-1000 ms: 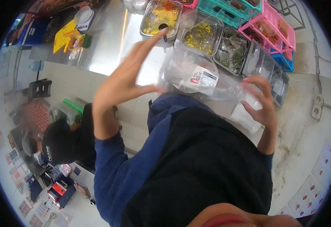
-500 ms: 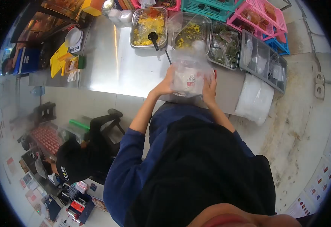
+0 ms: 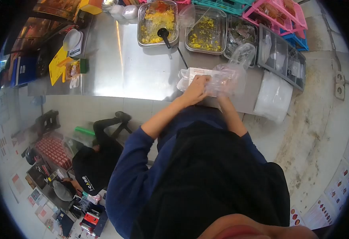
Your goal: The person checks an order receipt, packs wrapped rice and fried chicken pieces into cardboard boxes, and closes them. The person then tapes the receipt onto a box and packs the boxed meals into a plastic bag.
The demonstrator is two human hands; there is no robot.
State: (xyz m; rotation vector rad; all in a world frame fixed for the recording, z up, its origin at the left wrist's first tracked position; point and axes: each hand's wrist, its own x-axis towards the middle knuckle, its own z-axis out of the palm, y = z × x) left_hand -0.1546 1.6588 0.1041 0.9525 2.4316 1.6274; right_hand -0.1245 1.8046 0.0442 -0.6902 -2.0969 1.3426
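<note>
A white paper box with faint red print lies at the counter's front edge, partly wrapped in a clear plastic bag. My left hand rests over the box's near side, its fingertips closed on the bag film. At the box's right end, my right hand is closed on the bag; the crumpled film veils its fingers and blurs them. The bag's loose handles stick up toward the back right.
Behind stand a tray of yellow food with a black ladle, a second glass tray, and a grey divided bin. A stack of plastic bags overhangs the counter's right. A seated co-worker is at lower left.
The box has turned, so its red logo no longer faces me. My left hand has moved from its left side onto its near side. The bag's handles have shifted right.
</note>
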